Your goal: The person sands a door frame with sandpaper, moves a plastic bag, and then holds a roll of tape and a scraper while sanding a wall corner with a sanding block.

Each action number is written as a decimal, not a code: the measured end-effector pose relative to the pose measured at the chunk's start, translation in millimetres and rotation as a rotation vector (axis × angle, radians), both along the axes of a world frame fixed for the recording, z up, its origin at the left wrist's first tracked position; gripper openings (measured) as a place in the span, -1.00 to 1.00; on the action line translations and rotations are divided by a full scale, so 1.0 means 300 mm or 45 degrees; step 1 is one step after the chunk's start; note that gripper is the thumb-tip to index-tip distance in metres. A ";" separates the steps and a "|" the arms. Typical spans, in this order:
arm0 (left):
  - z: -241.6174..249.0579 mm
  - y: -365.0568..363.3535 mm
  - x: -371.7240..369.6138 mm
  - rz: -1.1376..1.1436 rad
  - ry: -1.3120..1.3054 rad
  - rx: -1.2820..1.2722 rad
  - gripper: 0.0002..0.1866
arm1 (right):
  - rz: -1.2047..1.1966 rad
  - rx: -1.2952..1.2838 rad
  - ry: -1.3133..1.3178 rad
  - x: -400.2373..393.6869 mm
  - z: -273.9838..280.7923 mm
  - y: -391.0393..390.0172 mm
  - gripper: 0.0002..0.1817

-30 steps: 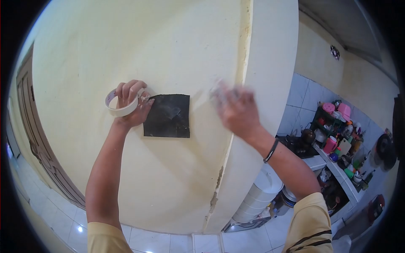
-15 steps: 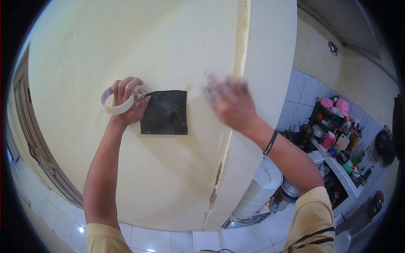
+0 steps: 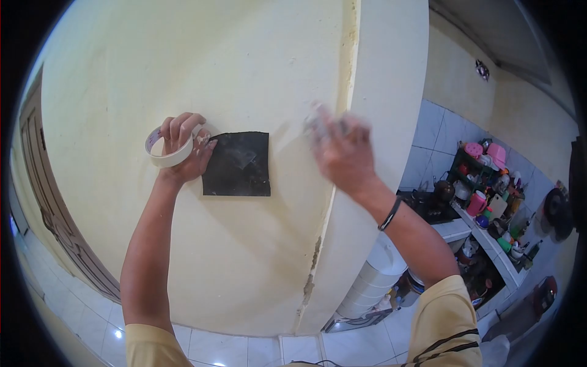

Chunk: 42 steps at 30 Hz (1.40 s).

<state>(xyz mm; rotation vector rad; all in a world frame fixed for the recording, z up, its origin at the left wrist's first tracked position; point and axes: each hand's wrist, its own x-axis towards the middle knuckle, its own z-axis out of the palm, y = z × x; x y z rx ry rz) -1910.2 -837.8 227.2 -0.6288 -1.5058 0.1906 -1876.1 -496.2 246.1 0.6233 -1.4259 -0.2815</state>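
Observation:
My left hand is up against the cream wall, its fingers curled around a roll of masking tape. The thumb side of that hand touches the upper left edge of a black square sheet, which lies against the wall. A small shiny patch shows near the sheet's middle. To the right of the sheet, my right hand is raised before the wall near its corner. Motion smears its fingers, which look whitish at the tips; whether anything is in them cannot be made out.
A chipped vertical wall edge runs behind my right forearm. White stacked buckets stand beyond the corner. Farther right, a kitchen counter carries crowded dishes and a pink jug. A brown door is at the far left.
My right hand has shifted slightly to the right, away from the black sheet, and is still blurred. My left hand, the tape roll and the sheet keep their places on the wall.

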 end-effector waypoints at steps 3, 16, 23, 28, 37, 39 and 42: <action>0.003 0.001 0.007 -0.022 0.006 0.002 -0.80 | -0.020 -0.237 0.036 0.014 0.105 0.022 -0.67; -0.037 0.022 0.035 -0.043 0.026 0.090 -0.74 | 0.188 -0.069 -0.853 0.357 -0.631 0.006 -0.68; -0.553 -0.058 0.228 0.084 -0.006 0.295 -0.81 | -0.448 -0.773 -1.604 0.658 -1.809 0.462 -0.59; -1.158 -0.116 0.481 0.389 -0.573 0.464 -0.80 | -1.330 -1.482 -2.267 1.091 -2.547 0.842 -0.43; -1.816 0.095 0.992 1.070 -1.809 1.647 -0.51 | -0.924 -1.427 -2.535 0.956 -2.381 0.752 -0.34; -1.864 0.136 1.073 1.294 -1.826 1.993 -0.56 | -0.795 -1.403 -2.547 0.925 -2.367 0.739 -0.31; -1.902 0.215 1.192 1.408 -1.667 2.419 -0.61 | -0.503 -1.474 -2.506 0.908 -2.359 0.721 -0.27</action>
